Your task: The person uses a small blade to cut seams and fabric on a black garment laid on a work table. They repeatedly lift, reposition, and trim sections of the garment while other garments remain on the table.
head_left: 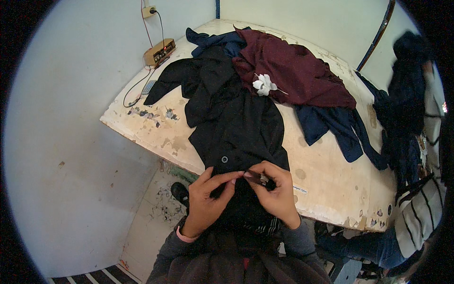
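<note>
**Two close pinches just below the button**

Nearest the wearer, the left hand [210,199] is pinching the near part of the black garment [236,125], thumb and forefinger drawn together. The right hand [280,195] is gripping a small dark tool [255,178], its fingers curled closed and its tips just beside the left ones; what lies exactly between the tips is too small to tell. The garment is lying mostly on the table [326,201], its near end reaching over the edge toward the lap.

Working well here probably means holding the left pinch firm, so the cloth is not sliding, while the tool is making only small moves, pointing away from the left fingertips. A grey button [224,159] is sitting just beyond; steering clear of it seems wise.

Farther off, a white flower-shaped piece [265,85] is resting on a maroon cloth [298,66]. That pile is crowding the black garment, so leaving slack would likely prevent tugging.
</note>
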A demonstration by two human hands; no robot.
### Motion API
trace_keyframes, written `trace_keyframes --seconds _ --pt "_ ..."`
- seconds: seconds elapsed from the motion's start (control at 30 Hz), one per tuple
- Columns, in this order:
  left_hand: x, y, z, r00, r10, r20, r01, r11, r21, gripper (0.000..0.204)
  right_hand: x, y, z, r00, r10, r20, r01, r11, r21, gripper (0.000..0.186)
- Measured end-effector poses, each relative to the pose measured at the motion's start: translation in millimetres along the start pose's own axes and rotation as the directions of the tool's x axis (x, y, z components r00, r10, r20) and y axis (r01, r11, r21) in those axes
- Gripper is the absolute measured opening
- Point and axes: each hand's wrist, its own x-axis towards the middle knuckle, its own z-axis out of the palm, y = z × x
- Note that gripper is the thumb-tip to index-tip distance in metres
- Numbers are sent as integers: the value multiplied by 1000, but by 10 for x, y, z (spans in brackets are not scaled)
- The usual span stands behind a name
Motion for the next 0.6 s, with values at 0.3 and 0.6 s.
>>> trace_keyframes --seconds 0.3,0.6 --pt "-54 -97 147 956 -283 -71 230 880 -415 11 -76 -551 -22 975 -213 -57 162 867 -471 22" --pt "-81 -213 178 860 -484 162 415 476 -775 17 -201 -471 22 967 -250 -49 159 742 -651 24"
